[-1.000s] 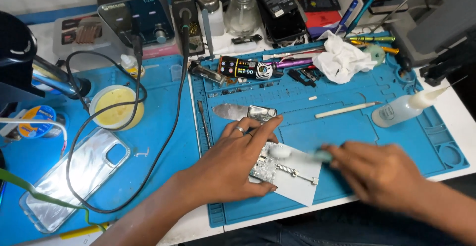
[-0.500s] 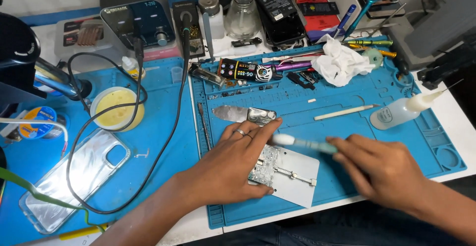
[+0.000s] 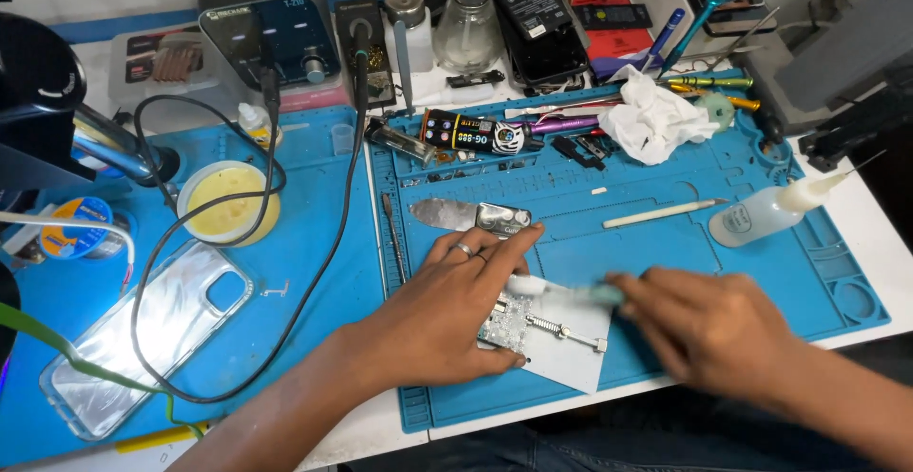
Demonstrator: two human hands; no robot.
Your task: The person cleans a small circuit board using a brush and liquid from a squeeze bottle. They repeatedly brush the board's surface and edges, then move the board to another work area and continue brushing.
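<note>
Fingers of the right hand (image 3: pixel 713 334) pinch a brush (image 3: pixel 561 291) whose long axis runs leftward, its head just beyond the left hand's (image 3: pixel 456 306) fingertips. Those lie flat, pressing the circuit board (image 3: pixel 509 325) onto its holder (image 3: pixel 571 348).

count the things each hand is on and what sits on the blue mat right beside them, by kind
circuit board in its holder, under the left hand: 1
brush, blurred, in the right hand, its tip on the board: 1
white sheet under the holder: 1
metal spatula-like tool: 1
white stick: 1
squeeze bottle: 1
total: 6
</note>
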